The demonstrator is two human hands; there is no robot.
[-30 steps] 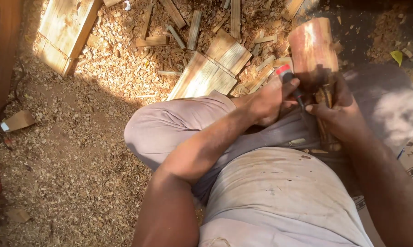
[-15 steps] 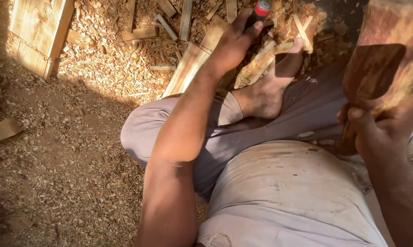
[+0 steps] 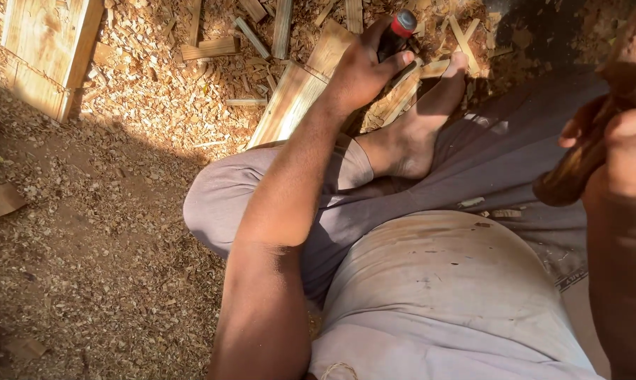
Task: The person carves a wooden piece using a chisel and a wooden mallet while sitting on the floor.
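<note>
Already my left hand [image 3: 363, 70] has its grip clamped on a dark-handled tool with a red band [image 3: 397, 32], just beyond my bare foot [image 3: 420, 130]. My right hand [image 3: 613, 151], well right of that foot, clasps a brown, rough-hewn wooden piece [image 3: 578, 169]; chips surround the foot, so carving looks partway done.

Looks like a rough outdoor woodworking spot, pretty much a carving workshop on bare ground. The dirt is buried in wood chips [image 3: 156, 91] and sawdust, with offcut sticks [image 3: 209, 49] and pale planks [image 3: 47, 56] lying around in the sun. The person sits right on the ground.
</note>
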